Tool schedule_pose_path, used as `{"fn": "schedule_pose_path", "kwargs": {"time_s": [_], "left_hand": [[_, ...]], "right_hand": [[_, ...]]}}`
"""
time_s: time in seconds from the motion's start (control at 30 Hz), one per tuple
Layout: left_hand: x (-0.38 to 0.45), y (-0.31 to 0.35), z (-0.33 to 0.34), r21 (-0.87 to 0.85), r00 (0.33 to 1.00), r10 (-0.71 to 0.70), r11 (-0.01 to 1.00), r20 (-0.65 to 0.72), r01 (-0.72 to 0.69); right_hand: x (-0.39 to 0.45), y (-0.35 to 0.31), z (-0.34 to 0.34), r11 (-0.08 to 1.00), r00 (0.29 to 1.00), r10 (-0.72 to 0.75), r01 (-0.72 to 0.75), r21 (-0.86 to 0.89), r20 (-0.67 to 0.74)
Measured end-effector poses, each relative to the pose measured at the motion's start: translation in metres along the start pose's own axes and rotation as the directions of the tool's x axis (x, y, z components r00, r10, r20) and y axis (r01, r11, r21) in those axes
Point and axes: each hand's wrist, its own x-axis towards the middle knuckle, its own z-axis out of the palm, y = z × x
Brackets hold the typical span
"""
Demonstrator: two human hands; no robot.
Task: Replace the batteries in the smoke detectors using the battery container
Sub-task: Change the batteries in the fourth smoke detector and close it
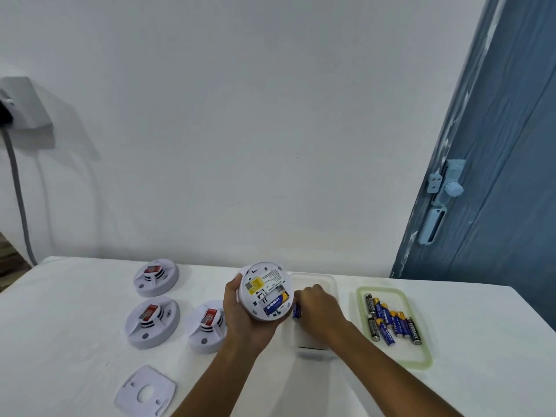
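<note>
While the smoke detector (264,291) is being held above the tabletop (75,311) with its open back turned up, it is being gripped around its left rim by the left hand (240,320). One blue battery (275,305) is being kept in the bay, its long axis running from near-left to far-right. A second blue battery (297,311) is being pinched by the curled fingers of the right hand (319,308), just beside the detector's right edge and roughly upright; whether it is being brought in or carried off cannot be told. The bay is lying immediately left of that hand, so the right hand is judged the nearer one for the coming move. Below it an empty white tray (313,279) is lying; further right, the battery container (421,356) is holding loose batteries, well apart from both hands. Three other detectors (152,326) and a mounting plate (146,392) are resting to the left.
</note>
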Motion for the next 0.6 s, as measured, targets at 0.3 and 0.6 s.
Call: {"fn": "schedule_pose_path", "kwargs": {"time_s": [0.3,0.6], "left_hand": [[0.001,0.0,-0.001,-0.023,1.0,-0.014,1.0,-0.018,0.013],[-0.007,0.002,0.006,0.007,1.0,-0.025,1.0,-0.014,0.025]], "right_hand": [[0.002,0.009,-0.008,0.928,0.991,0.12,-0.09,0.363,-0.061],[-0.022,-0.009,-0.056,0.332,0.979,0.172,0.043,0.942,-0.106]]}}
